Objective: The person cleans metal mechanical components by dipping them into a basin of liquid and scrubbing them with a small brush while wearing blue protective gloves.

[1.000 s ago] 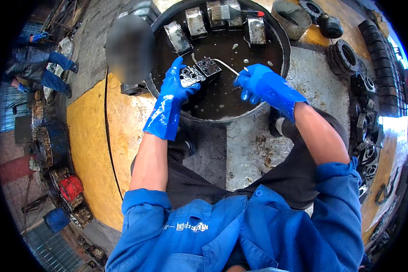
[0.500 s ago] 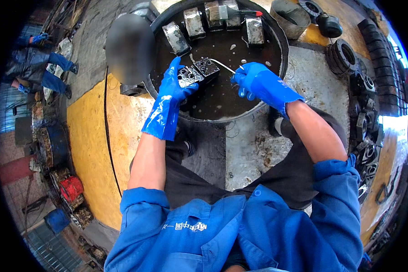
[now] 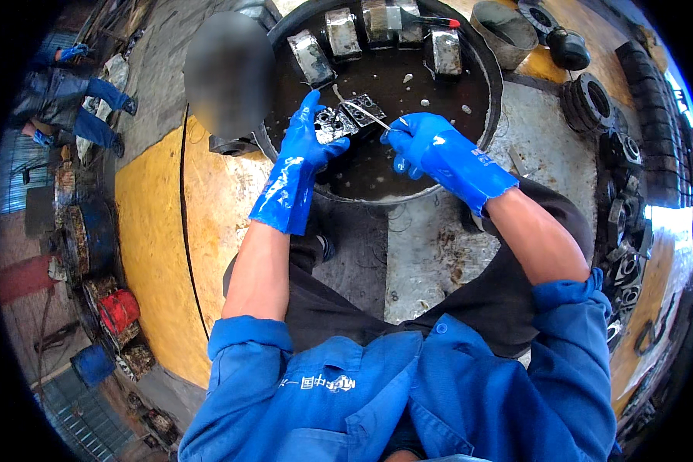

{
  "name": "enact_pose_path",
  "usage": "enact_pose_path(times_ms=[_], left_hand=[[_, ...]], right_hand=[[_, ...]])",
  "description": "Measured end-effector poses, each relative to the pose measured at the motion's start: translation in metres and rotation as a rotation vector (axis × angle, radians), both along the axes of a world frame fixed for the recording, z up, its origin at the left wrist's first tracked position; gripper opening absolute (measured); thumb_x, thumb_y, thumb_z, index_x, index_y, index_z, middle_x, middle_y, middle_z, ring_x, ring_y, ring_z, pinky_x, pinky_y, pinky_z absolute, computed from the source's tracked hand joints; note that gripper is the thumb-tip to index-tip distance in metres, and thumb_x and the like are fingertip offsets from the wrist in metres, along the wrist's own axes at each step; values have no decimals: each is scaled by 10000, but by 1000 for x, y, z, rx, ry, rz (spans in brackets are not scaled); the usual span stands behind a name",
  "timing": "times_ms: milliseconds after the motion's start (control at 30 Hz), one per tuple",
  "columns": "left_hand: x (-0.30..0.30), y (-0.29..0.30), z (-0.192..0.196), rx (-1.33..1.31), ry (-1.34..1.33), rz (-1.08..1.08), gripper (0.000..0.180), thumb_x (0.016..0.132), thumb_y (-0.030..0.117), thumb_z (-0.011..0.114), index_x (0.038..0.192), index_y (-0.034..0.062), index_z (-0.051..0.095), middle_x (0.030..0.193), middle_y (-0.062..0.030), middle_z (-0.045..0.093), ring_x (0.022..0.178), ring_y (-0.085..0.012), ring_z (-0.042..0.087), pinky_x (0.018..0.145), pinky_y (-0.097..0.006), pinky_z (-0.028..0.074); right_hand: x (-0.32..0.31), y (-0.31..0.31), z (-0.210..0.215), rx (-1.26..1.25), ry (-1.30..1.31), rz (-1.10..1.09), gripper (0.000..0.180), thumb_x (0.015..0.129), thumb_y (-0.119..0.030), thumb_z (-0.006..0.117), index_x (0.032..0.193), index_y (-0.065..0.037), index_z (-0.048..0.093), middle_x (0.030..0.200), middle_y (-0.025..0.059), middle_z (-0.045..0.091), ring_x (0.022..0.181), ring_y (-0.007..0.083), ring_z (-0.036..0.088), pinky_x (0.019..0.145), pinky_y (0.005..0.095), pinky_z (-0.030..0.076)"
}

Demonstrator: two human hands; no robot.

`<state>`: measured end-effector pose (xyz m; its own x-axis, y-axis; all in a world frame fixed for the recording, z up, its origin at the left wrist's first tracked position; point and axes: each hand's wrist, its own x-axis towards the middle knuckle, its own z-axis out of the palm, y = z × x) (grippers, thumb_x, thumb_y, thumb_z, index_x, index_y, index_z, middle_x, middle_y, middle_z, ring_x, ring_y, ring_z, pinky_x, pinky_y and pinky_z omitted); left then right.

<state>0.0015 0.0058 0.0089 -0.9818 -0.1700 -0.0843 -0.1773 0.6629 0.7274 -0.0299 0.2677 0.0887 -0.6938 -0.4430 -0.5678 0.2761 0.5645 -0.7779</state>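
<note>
Both of my hands wear blue rubber gloves. My left hand is closed round an oily metal block with round holes, tilted above the dark liquid in a wide round tub. My right hand pinches a thin, bent metal rod. The rod reaches left over the upper face of the block; whether its tip enters a hole I cannot tell. Several similar metal blocks stand along the tub's far side. A brush with a red-tipped handle lies across two of them.
Beyond the tub at right stand a metal bucket and a dark pot. Stacked rings and several dark metal parts line the right side. A person in blue trousers is at far left, near a red bucket.
The block has tilted, so its holed upper face shows more. My right hand has moved slightly left with the rod, which now lies further over the block.
</note>
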Motion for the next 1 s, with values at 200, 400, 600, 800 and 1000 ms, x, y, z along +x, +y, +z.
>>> enact_pose_path(times_ms=[200,400,600,800,1000], left_hand=[[3,1,6,14,15,-8,1150,610,202,972,1584,84,373,1362,-171,597,1211,-322,629,1071,-423,520],[2,4,9,-45,-21,24,1144,602,193,972,1578,82,385,1356,-168,600,1207,-307,631,1064,-419,529],[2,-1,2,-13,32,-3,1158,601,195,972,1585,86,372,1361,-163,596,1194,-296,638,1049,-407,540],[0,-2,0,94,4,-10,1154,606,182,965,1587,81,365,1350,-156,600,1175,-292,642,1029,-400,546],[-2,-4,-8,71,20,-18,1141,622,200,960,1587,81,363,1353,-161,599,1209,-297,626,1041,-403,534]], right_hand=[[1,-1,6,32,-18,-21,314,1043,-286,567,1160,-31,709,772,106,725,604,178,663,581,342,552],[5,1,7,-17,-36,-47,300,1040,-265,569,1168,-34,711,768,96,725,610,162,666,565,322,547],[10,-1,22,-30,-120,-6,298,1031,-257,561,1197,-64,717,769,80,719,601,157,650,565,308,537],[-7,5,15,85,-46,89,290,1019,-266,588,1136,-41,729,772,106,742,577,187,674,532,331,540],[4,-1,-3,14,24,-24,302,1025,-268,579,1154,-37,725,757,102,729,588,179,667,545,332,535]])
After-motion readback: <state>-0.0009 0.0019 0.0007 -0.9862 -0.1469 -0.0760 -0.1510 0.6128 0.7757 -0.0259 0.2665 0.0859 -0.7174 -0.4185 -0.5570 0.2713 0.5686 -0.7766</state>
